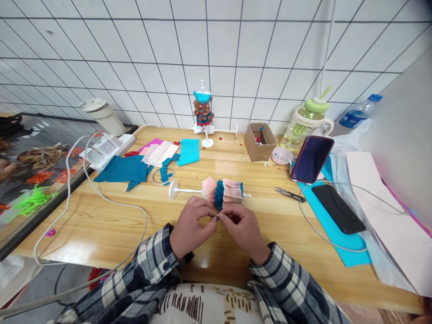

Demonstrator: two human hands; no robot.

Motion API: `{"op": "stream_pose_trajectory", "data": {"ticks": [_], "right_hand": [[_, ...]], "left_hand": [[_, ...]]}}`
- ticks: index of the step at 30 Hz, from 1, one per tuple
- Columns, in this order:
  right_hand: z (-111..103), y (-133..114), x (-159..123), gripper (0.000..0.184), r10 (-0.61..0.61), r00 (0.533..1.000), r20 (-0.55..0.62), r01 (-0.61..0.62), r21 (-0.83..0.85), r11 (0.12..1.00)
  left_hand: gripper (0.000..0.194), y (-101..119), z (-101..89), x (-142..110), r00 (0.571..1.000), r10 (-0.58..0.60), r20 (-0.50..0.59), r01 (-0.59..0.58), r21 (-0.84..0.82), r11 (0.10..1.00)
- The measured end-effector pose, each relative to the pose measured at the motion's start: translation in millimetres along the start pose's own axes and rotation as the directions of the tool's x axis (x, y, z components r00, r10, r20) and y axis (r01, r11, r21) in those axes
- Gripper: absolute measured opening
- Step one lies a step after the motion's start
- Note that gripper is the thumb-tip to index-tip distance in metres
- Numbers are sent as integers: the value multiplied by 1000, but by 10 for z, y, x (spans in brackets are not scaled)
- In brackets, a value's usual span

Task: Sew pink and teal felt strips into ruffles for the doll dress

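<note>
My left hand (194,225) and my right hand (241,227) meet over the near part of the wooden table (101,225). Both pinch a tiny item I cannot make out between their fingertips. Just beyond them lies a white stand (175,190) on its side, carrying a pleated pink and teal fabric piece (222,192). A finished dressed figure on an upright stand (203,112) is at the back by the wall. Small scissors (288,194) lie to the right of my hands.
Teal and pink fabric pieces (128,168) and a white device with cables (106,150) lie at left. A cardboard box (259,140), small dish (282,155), green-lidded bottle (303,122), propped phone (312,158), flat phone (337,208) and water bottle (357,112) stand at right.
</note>
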State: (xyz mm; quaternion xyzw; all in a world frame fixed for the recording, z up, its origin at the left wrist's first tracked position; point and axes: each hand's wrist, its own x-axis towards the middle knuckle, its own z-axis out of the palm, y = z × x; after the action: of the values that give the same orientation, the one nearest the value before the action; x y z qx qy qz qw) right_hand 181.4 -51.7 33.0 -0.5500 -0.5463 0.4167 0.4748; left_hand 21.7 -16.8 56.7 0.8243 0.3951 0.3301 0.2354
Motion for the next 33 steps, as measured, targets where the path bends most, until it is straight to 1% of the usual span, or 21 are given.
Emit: {"op": "stream_pose_trajectory", "data": {"ticks": [8, 10, 14, 16, 19, 21, 23, 26, 29, 33], "right_hand": [[-11, 20, 13, 17, 169, 984, 64, -178, 195, 965], [-14, 19, 15, 17, 179, 982, 58, -188, 229, 955], [-22, 32, 11, 18, 160, 986, 43, -166, 249, 954], [-28, 31, 0, 18, 107, 994, 15, -108, 208, 972], [-39, 10, -26, 15, -74, 996, -55, 76, 51, 996], [-47, -4, -43, 14, -188, 980, -59, 185, -58, 981], [-53, -6, -56, 16, -266, 963, -44, 259, -129, 957], [-59, 17, -70, 19, -373, 928, -17, 361, -210, 908], [-59, 41, -84, 21, -425, 904, 47, 420, -277, 864], [-47, 52, -102, 25, -409, 906, 105, 420, -328, 846]], "left_hand": [[8, -4, -13, -2, 1000, 4, 5, -4, -20, 1000], [8, -10, -18, -2, 1000, 13, 18, -13, -29, 999], [10, -16, -53, -5, 997, 43, 56, -39, -83, 996], [11, -19, -69, -5, 996, 44, 73, -36, -106, 994], [11, -30, -68, 5, 997, 21, 68, -14, -99, 995], [11, -42, -55, 13, 1000, -7, 28, 9, -79, 997], [12, -52, -44, 18, 1000, -27, 0, 27, -62, 998], [11, -52, -41, 17, 1000, -18, 0, 18, -52, 998], [11, -42, -40, 16, 1000, -11, -14, 11, -41, 999], [10, -45, -25, 25, 999, -15, -49, 14, -13, 1000]]}}
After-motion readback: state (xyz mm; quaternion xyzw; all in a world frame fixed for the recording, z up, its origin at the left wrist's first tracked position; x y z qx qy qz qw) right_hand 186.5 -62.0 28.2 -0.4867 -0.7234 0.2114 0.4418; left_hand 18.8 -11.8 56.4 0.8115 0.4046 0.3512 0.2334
